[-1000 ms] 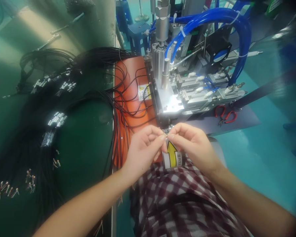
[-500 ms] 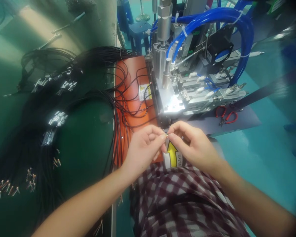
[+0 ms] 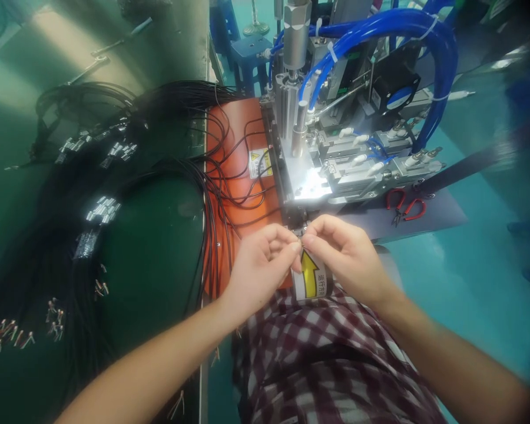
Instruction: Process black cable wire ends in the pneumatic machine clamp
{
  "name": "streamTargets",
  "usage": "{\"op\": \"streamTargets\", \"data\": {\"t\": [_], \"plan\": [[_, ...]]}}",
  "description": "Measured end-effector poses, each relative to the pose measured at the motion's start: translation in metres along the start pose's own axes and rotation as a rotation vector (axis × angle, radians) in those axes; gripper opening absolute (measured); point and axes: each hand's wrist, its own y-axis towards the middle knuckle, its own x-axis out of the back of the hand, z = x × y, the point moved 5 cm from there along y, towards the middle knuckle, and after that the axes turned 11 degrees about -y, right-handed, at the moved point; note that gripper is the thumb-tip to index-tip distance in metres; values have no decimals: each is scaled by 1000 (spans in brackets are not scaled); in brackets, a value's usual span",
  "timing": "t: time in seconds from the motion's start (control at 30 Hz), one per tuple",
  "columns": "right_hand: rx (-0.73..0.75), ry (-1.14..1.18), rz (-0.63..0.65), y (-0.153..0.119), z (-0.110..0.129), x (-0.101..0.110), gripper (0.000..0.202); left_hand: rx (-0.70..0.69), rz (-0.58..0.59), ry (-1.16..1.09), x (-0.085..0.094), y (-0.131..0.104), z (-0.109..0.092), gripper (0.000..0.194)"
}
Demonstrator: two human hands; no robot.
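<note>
My left hand (image 3: 265, 259) has its thumb and forefinger closed in a pinch. Fingertip to fingertip with it, my right hand (image 3: 344, 253) pinches as well. Whatever lies between the fingertips is too small and covered to name. Both hands are just in front of the machine's near edge, above a label with a yellow arrow (image 3: 310, 277). Left of them, several thin black cables (image 3: 212, 212) lie across an orange plate (image 3: 242, 121), some running to the machine's edge.
A metal machine (image 3: 311, 182) with blue air hoses (image 3: 380, 23) stands ahead. Red-handled pliers (image 3: 404, 207) lie on its base at the right. On the green table (image 3: 159, 235) at left lie black cable bundles (image 3: 53, 194) with shiny connectors and stripped ends. A blue stool (image 3: 251, 56) stands behind.
My right hand has shifted very slightly, and the tiny yellowish bit seen between the fingertips is now mostly covered. Both hands keep their pinch in nearly the same place.
</note>
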Motion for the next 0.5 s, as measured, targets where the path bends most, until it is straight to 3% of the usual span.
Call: {"op": "streamTargets", "data": {"t": [0.17, 0.5], "plan": [[-35, 49, 44, 1, -5, 2, 22, 3, 7, 11, 2, 2, 2, 20], [100, -192, 102, -1, 0, 1, 23, -2, 12, 49, 2, 2, -1, 18]]}}
